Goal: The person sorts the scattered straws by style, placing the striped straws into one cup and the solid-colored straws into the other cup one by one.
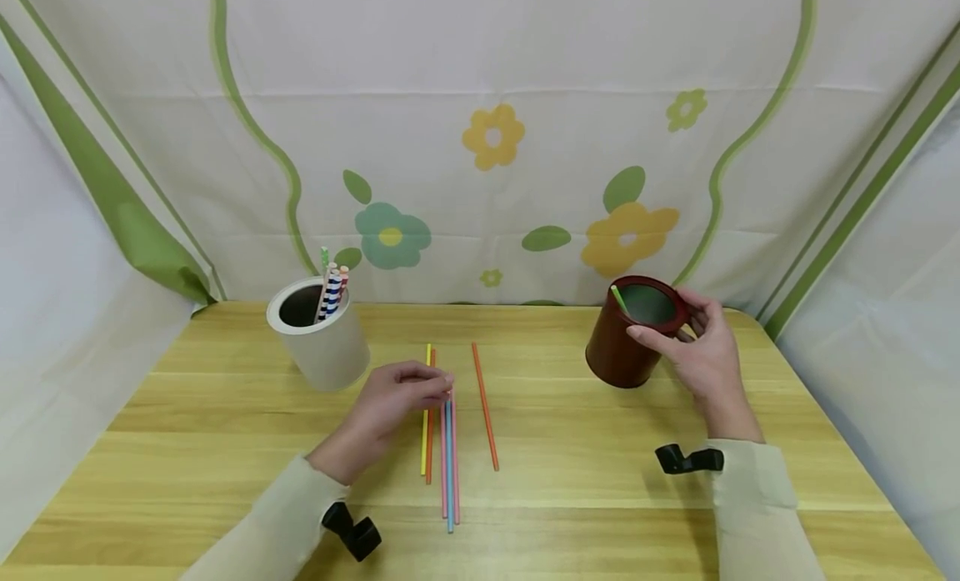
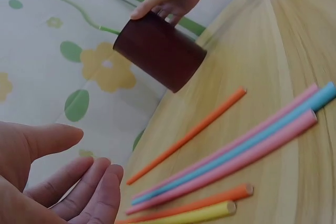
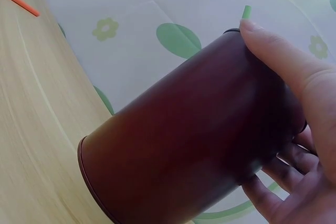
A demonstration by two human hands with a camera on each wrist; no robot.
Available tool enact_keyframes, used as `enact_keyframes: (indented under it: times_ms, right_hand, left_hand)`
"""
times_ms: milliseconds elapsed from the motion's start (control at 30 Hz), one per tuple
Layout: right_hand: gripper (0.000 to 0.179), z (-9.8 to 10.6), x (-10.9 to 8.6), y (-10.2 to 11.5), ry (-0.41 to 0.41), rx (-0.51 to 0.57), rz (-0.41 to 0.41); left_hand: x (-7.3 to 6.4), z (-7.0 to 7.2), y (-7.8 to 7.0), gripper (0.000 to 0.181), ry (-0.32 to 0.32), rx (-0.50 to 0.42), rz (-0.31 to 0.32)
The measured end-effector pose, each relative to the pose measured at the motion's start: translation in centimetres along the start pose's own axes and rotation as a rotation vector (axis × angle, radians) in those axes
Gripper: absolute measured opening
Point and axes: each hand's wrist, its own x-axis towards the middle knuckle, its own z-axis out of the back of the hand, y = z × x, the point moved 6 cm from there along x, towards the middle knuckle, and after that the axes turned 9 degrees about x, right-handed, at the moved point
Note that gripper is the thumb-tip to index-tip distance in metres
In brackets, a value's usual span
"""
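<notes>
No writing, label, brand, number or sign can be read in any view.

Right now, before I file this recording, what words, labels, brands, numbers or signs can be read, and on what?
None: no readable text in any view. The dark red cup, pale cup and loose straws show no lettering; the backdrop cloth shows only printed patterns.

Dark red cup [image 1: 619,352] looked smooth, softly glossy; white cup [image 1: 330,352] matt; straws [image 1: 450,481] smooth, matt; desk [image 1: 570,514] wood-grained; backdrop [image 1: 420,56] creased cloth.
</notes>
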Motion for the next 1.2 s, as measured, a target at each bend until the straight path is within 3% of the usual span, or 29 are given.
enact_keyframes:
  times_ms: [500, 733, 1033, 1200]
  right_hand:
    - [0.093, 0.5, -0.1, 0.0, -0.057, 0.008, 0.029]
    - [0.093, 0.7, -0.3, 0.2, -0.030, -0.054, 0.038]
    - [0.092, 0.4, -0.3, 0.3, -0.022, -0.058, 0.049]
    - [0.092, 0.4, -0.3, 0.3, -0.026, -0.050, 0.053]
  left_hand:
    - [-0.2, 2.0, 2.2, 0.030, -0.039, 0.053, 0.083]
    - [-0.5, 2.7, 2.6, 0.032, -0.095, 0.075, 0.061]
    - [-0.3, 2.9, 3.2, 0.032, -0.196, 0.243, 0.068]
    - [0.2, 2.6, 2.8, 0.028, -0.228, 0.369, 0.025]
